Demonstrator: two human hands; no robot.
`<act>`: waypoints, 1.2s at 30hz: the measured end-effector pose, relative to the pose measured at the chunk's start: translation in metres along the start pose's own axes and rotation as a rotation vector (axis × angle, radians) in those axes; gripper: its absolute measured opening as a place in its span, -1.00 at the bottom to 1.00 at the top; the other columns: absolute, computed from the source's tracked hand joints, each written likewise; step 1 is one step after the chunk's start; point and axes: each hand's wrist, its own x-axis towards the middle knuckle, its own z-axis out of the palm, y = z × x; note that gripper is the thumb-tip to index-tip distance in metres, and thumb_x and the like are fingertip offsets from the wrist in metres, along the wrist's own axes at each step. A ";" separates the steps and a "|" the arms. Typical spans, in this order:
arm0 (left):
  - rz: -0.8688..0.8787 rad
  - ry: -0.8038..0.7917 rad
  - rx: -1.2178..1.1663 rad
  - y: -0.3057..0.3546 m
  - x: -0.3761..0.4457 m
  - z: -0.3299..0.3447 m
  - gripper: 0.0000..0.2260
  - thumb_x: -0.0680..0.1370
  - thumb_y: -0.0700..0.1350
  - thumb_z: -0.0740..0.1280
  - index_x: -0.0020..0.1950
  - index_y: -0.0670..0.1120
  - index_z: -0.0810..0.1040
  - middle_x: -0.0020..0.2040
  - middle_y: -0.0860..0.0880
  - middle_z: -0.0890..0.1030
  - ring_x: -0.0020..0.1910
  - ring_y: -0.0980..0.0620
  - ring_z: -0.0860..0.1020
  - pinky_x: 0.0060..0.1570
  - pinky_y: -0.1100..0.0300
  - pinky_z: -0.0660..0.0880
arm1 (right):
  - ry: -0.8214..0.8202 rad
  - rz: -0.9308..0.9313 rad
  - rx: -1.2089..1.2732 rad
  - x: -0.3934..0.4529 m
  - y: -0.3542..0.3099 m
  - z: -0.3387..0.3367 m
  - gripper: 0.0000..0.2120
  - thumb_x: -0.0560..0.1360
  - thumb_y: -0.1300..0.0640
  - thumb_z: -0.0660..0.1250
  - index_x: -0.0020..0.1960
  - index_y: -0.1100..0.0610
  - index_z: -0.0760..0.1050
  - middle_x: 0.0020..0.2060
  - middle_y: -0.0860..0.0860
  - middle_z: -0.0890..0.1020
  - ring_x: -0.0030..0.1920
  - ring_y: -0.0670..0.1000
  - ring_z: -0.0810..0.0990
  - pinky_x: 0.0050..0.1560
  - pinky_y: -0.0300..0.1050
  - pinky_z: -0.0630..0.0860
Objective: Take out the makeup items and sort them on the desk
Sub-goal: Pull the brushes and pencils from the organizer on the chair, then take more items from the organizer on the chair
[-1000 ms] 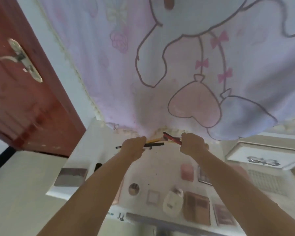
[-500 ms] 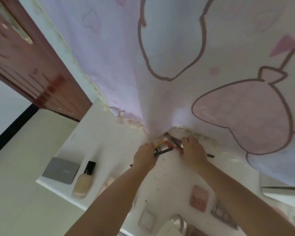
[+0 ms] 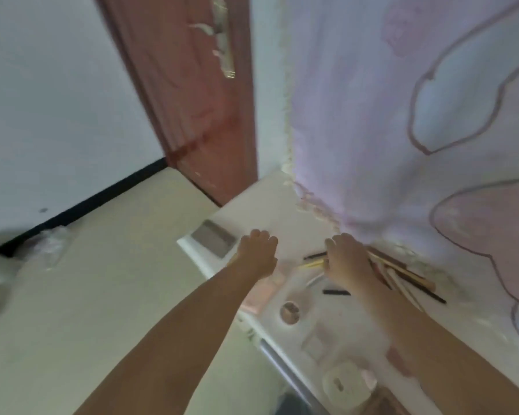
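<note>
Several makeup pencils lie in a bundle on the white desk, close to the hanging cloth. My right hand lies over the bundle's left end with its fingers curled round it; pencil tips stick out to its left. One black pencil lies loose just below that hand. My left hand hovers over the desk's left part, fingers pointing away, and nothing shows in it. A pinkish bottle is partly hidden under the left wrist.
A grey compact sits at the desk's left corner. A small round compact, a clear square case, a white round case and a pink palette lie nearer me. A cartoon-print cloth hangs behind; a red-brown door stands left.
The pencils have come down from mid-air onto the desk. My left hand has let go of its black pencil and moved left. The view has swung left and down.
</note>
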 end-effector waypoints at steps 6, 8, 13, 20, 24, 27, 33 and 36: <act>-0.412 0.141 -0.046 -0.176 -0.183 -0.011 -0.65 0.60 -0.08 0.13 0.39 -0.06 0.28 0.38 -0.06 0.33 0.39 -0.07 0.24 0.35 0.07 0.21 | 0.160 -0.385 -0.049 -0.017 -0.216 -0.078 -0.63 0.55 -0.01 0.10 0.25 0.18 0.37 0.24 0.12 0.45 0.32 0.12 0.32 0.32 0.02 0.21; -0.579 0.177 -0.067 -0.233 -0.269 -0.005 -0.64 0.59 -0.08 0.14 0.40 -0.06 0.28 0.40 -0.06 0.32 0.41 -0.08 0.22 0.36 0.07 0.18 | 0.252 -0.522 -0.027 -0.039 -0.306 -0.111 -0.60 0.55 -0.06 0.09 0.23 0.18 0.40 0.22 0.14 0.47 0.29 0.14 0.35 0.29 0.03 0.23; -1.004 0.238 -0.127 -0.328 -0.492 0.021 -0.60 0.57 -0.01 0.19 0.38 -0.08 0.32 0.36 -0.09 0.37 0.37 -0.11 0.28 0.31 0.06 0.25 | 0.294 -0.903 0.005 -0.142 -0.523 -0.172 -0.55 0.56 -0.08 0.05 0.31 0.19 0.32 0.30 0.16 0.39 0.32 0.17 0.30 0.30 0.06 0.22; -1.558 0.324 -0.141 -0.382 -0.754 0.068 -0.63 0.58 0.08 0.08 0.30 -0.06 0.39 0.32 -0.07 0.42 0.36 -0.11 0.29 0.34 0.03 0.19 | 0.289 -1.443 -0.043 -0.331 -0.773 -0.193 -0.51 0.56 -0.10 0.04 0.38 0.16 0.21 0.40 0.13 0.26 0.43 0.16 0.13 0.39 0.12 0.09; -1.821 0.274 -0.118 -0.410 -0.885 0.103 -0.62 0.58 0.07 0.10 0.35 -0.03 0.35 0.35 -0.06 0.37 0.38 -0.10 0.24 0.36 0.03 0.15 | 0.304 -1.692 -0.025 -0.440 -0.900 -0.192 -0.52 0.55 -0.11 0.05 0.37 0.15 0.23 0.39 0.11 0.27 0.43 0.14 0.14 0.36 0.12 0.13; -1.991 0.239 -0.138 -0.438 -0.970 0.123 -0.60 0.58 0.08 0.12 0.39 -0.03 0.32 0.38 -0.06 0.34 0.41 -0.10 0.21 0.38 0.02 0.14 | 0.293 -1.849 0.007 -0.513 -0.989 -0.195 -0.49 0.55 -0.12 0.06 0.40 0.14 0.20 0.41 0.11 0.25 0.44 0.14 0.13 0.39 0.12 0.12; -2.279 0.181 -0.161 -0.491 -1.117 0.150 -0.60 0.59 0.09 0.09 0.38 -0.02 0.30 0.40 -0.05 0.32 0.42 -0.09 0.19 0.40 0.00 0.14 | 0.221 -2.117 0.050 -0.645 -1.138 -0.210 -0.49 0.56 -0.12 0.03 0.42 0.13 0.17 0.41 0.12 0.25 0.45 0.14 0.13 0.42 0.14 0.10; -2.374 0.152 -0.174 -0.509 -1.179 0.161 -0.59 0.59 0.09 0.08 0.40 -0.03 0.28 0.42 -0.05 0.30 0.43 -0.09 0.18 0.42 -0.04 0.09 | 0.200 -2.195 0.031 -0.698 -1.194 -0.219 -0.48 0.57 -0.11 0.03 0.44 0.14 0.13 0.43 0.13 0.23 0.46 0.14 0.11 0.42 0.15 0.08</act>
